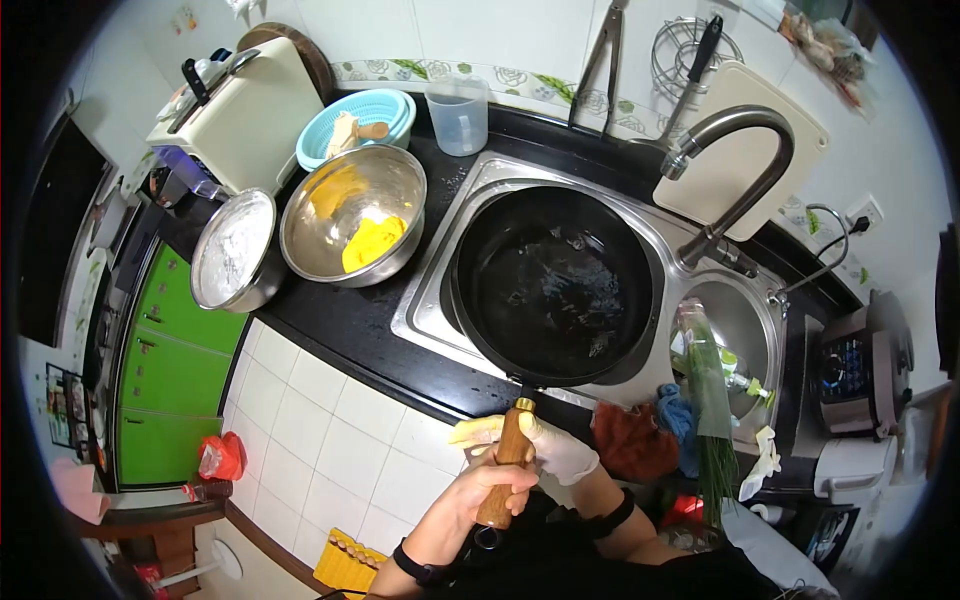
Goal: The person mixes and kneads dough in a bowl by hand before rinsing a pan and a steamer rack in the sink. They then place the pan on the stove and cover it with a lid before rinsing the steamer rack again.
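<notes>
A large black frying pan lies over the left sink basin, a little water shining on its inside. Its wooden handle, with a brass-coloured collar, points towards me. The fingers of my bare left hand are wrapped round the lower part of this handle. My right hand wears a whitish glove with yellow stains on the fingertips. It holds the upper handle near the collar, thumb on one side and fingers passing behind. Part of the right palm is hidden by the handle.
The faucet arches over the right basin, where spring onions in plastic lie. Left of the sink stand a steel bowl with yellow dough, a bowl of flour and a blue colander. A red-brown cloth hangs at the edge.
</notes>
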Motion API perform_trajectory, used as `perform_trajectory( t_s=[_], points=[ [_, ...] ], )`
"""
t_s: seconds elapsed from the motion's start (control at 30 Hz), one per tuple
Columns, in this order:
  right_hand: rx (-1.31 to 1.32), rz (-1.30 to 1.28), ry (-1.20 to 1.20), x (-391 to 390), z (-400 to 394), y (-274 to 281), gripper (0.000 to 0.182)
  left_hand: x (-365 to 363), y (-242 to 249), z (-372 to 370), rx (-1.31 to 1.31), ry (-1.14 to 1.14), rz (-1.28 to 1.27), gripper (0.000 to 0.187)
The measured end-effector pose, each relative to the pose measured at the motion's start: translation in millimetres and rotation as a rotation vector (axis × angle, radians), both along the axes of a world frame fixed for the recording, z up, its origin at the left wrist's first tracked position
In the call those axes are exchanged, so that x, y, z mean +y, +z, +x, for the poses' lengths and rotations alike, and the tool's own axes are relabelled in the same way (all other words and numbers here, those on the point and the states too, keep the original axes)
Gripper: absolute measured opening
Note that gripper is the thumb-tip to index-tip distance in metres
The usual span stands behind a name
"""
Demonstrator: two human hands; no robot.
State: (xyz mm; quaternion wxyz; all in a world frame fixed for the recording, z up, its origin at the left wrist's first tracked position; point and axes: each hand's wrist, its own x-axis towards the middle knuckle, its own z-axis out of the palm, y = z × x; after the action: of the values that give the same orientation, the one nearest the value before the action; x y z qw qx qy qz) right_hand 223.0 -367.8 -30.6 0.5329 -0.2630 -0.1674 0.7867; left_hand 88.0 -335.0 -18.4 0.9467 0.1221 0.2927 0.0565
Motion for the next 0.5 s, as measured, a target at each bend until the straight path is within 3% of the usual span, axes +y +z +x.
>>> perform_trajectory(
  t_s=[0.07, 0.27, 0.4, 0.5],
  points=[
    [-0.096, 0.095, 0.060, 1, 4, 2, 0.053, 0, -3, -2, 0.000, 0.015, 0.002, 0.025],
    [-0.190, -0.147, -0.095, -19, -7, -15, 0.043, -9, 14, -8, -0.030, 0.005, 0.051, 0.028],
    [-0.200, -0.117, -0.073, -24, -21, 15, 0.050, -19, 38, -23, -0.105, 0.033, -0.007, 0.027],
    [-0.167, -0.114, -0.005, -29, -35, -8, 0.055, -22, 60, -48, -0.123, 0.030, -0.036, 0.026]
  ],
)
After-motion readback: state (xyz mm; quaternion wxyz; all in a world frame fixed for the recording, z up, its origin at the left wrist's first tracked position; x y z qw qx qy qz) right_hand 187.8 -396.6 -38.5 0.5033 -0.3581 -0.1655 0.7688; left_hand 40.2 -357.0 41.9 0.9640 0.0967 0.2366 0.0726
